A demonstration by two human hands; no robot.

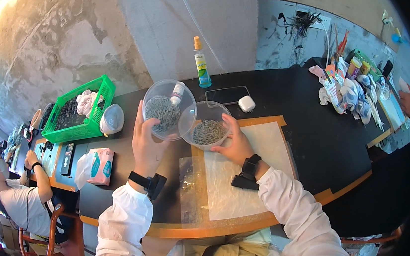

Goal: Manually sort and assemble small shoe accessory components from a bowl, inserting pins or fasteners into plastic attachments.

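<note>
My left hand grips a round clear plastic tub, tilted toward me. Inside it lie a heap of thin grey metal-looking pieces and a small white bottle. My right hand has its fingers around a second clear tub, which holds similar small grey pieces. These pieces are too small to name. The two tubs meet or overlap at their rims, above the far end of a white sheet taped to the black table.
Behind the tubs are a spray bottle, a phone and a white earbud case. At left stand a green crate, a cup and a tissue pack. Cloths pile at right. A person sits at far left.
</note>
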